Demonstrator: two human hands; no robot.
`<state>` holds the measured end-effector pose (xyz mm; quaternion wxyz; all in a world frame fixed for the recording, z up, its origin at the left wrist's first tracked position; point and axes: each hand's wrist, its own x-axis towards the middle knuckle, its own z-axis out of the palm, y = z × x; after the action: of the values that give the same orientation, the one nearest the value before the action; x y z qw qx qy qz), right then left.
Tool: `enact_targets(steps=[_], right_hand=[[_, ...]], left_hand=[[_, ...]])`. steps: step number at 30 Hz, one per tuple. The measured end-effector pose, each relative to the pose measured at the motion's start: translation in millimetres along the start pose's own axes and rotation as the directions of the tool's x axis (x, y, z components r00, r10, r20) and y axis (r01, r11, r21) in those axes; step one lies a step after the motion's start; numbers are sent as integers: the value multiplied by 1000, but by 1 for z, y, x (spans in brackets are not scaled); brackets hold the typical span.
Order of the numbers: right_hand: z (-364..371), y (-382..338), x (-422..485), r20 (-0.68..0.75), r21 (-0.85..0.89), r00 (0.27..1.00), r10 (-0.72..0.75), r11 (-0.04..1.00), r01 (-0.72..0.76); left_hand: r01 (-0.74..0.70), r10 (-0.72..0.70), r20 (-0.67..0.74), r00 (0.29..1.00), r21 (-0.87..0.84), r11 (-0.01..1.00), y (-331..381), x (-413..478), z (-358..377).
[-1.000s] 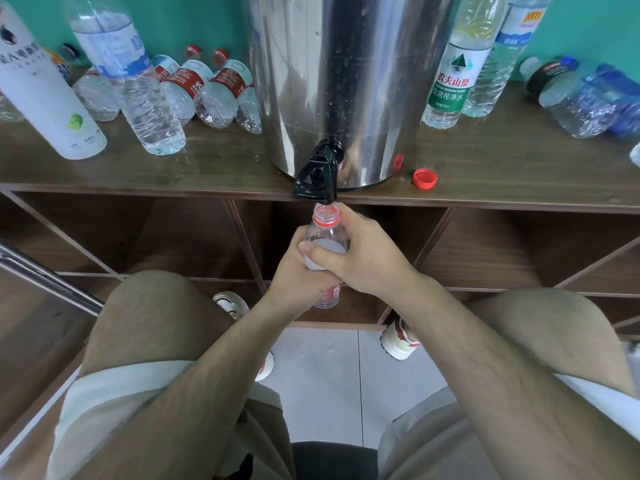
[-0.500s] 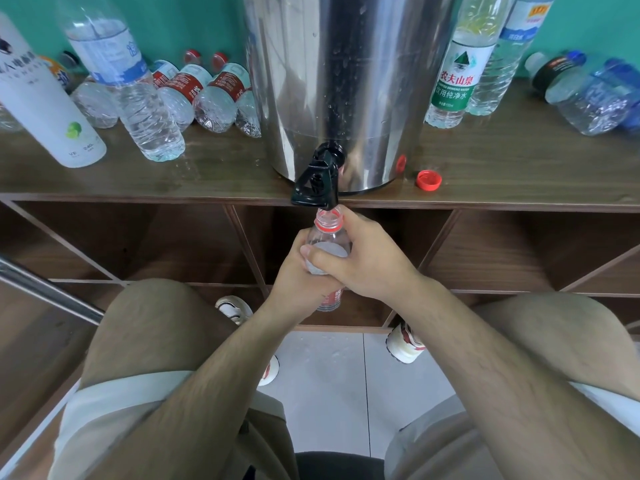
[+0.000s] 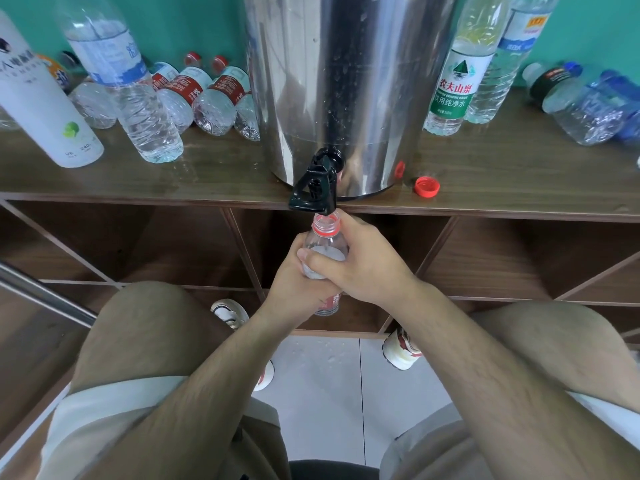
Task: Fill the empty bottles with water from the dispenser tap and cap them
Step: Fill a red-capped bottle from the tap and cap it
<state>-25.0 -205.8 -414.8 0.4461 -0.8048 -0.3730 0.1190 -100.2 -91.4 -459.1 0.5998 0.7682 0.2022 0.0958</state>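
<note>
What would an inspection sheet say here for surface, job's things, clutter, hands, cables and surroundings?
Surface: brown wooden shelf top, wet near the dispenser.
Job's things: steel dispenser at the shelf edge, black tap overhanging; uncapped bottle, mouth just under the tap; loose red cap on the shelf; other bottles lying and standing on both sides.
Clutter: tall white container at far left.
Hands: left hand and right hand both grip the bottle.
Cables: nothing seen.
Surroundings: teal wall, open cubbies below, white tiled floor.
</note>
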Motion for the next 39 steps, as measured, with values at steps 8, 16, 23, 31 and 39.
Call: enact_targets(steps=[8,16,23,31,39], right_hand=[[1,1,0,0,-35,1000,3,999,-3],[3,3,-1,3,-35,1000,6,999,-6],[3,2,0,11,-49,1000,7,999,-6],[1,1,-1,30,-42,999,20,999,-18],[-2,0,-2,42,-42,999,20,999,-18]], left_hand=[[-2,2,4,1000,17,1000,-1,-2,0],[-2,2,-14,1000,2,1000,-4,0,1],[-2,2,-8,1000,17,1000,-6,0,2],[-27,27,2,1000,65,998,-10,2,3],[-28,28,-22,999,34,999,-14,3,5]])
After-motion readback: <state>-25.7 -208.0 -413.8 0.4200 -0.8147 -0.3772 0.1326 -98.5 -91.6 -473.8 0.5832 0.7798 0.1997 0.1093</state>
